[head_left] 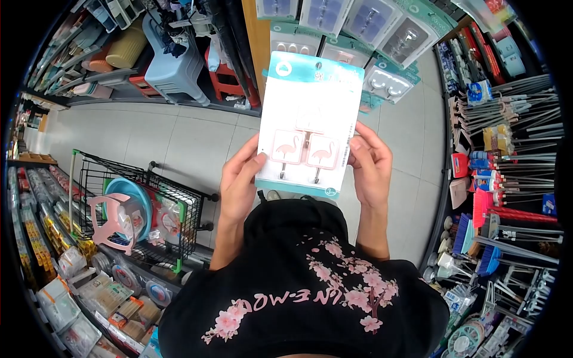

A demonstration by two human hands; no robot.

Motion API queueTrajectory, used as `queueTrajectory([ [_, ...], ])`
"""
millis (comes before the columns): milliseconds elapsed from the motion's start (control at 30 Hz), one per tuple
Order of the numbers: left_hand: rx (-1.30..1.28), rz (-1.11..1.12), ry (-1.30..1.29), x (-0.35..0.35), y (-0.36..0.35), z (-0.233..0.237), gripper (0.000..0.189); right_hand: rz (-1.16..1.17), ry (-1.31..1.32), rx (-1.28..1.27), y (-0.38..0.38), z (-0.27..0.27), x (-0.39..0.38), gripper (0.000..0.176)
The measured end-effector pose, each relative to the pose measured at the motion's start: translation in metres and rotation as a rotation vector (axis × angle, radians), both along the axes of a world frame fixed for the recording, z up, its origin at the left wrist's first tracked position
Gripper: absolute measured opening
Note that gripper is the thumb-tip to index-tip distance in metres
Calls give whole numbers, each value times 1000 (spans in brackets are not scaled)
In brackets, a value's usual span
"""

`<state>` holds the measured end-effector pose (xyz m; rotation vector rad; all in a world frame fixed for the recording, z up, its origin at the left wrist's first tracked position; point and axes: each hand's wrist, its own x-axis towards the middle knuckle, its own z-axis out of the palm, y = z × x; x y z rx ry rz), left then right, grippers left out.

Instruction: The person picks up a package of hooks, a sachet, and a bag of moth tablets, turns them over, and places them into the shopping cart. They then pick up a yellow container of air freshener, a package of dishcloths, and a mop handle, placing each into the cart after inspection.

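Note:
A carded pack of wall hooks (305, 156) is held up before my chest, its printed face towards me. Its card is white with a teal top, and the square hooks on it show pink flamingos. My left hand (240, 178) pinches the card's lower left edge between thumb and fingers. On the opposite edge my right hand (370, 162) grips it the same way. Glare washes out the upper middle of the card. Just beyond it hang similar packs (391, 83) of hooks on a display.
To the left stands a black wire shopping cart (190, 218) holding a pink stool (112, 222) and a blue basin (143, 203). Blue plastic stools (173, 65) are stacked at the far shelf. Brushes and long-handled tools (507, 215) crowd the right shelf. Packaged goods (104, 298) fill the lower left.

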<state>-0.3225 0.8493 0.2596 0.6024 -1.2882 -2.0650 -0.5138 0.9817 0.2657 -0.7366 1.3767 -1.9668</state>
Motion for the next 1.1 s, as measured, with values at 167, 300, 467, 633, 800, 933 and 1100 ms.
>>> queueTrajectory([
  [167, 68, 11, 6, -5, -1, -2, 49, 53, -6, -24, 0, 11, 8, 40],
  [300, 138, 14, 41, -5, -6, -15, 46, 79, 1, -37, -4, 5, 10, 42],
  [467, 166, -1, -38, 4, -9, -29, 37, 87, 67, 30, -14, -12, 19, 40],
  [633, 135, 39, -106, 32, -7, -42, 44, 204, 45, 169, -26, -43, 42, 40],
  [800, 210, 134, -185, 71, -10, -71, 41, 361, 32, 260, -39, -68, 73, 36],
  [933, 178, 182, -203, 88, -13, -76, 38, 377, -4, 253, -48, -78, 92, 34],
  [1100, 178, 204, -214, 98, -14, -87, 35, 381, -3, 261, -54, -87, 102, 33],
])
